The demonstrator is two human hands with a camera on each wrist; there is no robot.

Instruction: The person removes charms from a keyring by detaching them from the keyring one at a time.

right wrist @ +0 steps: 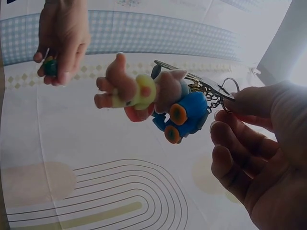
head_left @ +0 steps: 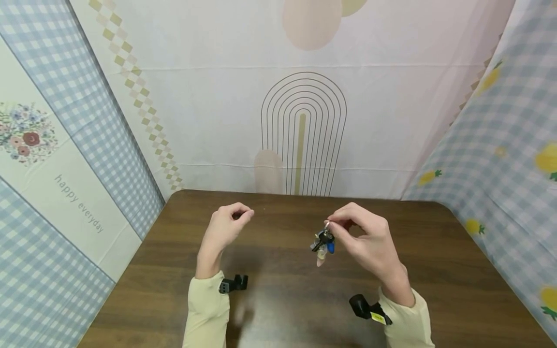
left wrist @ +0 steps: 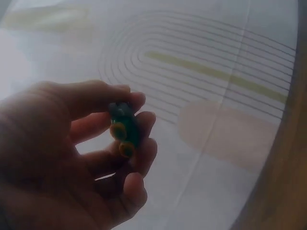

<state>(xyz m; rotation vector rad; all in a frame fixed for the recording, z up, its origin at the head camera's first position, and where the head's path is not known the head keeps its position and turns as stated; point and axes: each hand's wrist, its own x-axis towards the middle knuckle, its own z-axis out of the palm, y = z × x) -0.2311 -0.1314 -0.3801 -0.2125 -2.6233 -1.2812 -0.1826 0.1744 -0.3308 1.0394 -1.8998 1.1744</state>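
My right hand [head_left: 370, 241] pinches a key ring [right wrist: 233, 85] between thumb and fingers, holding it above the wooden table. From the ring hang a metal key [right wrist: 173, 70], a chain [right wrist: 214, 98], a blue charm [right wrist: 194, 108] with orange round ends, and a soft figurine [right wrist: 144, 91] in pink and yellow. My left hand [head_left: 223, 229], raised on the left side, pinches a small green charm [left wrist: 125, 125] with two orange-rimmed round ends. In the head view that charm is hidden by the fingers. The two hands are apart.
A dark brown wooden table [head_left: 287, 299] spans below both hands. Behind it hangs a pale patterned cloth [head_left: 217, 121]. Checkered cloths close off the left [head_left: 100, 96] and right [head_left: 491, 193] sides. Each wrist wears a black camera.
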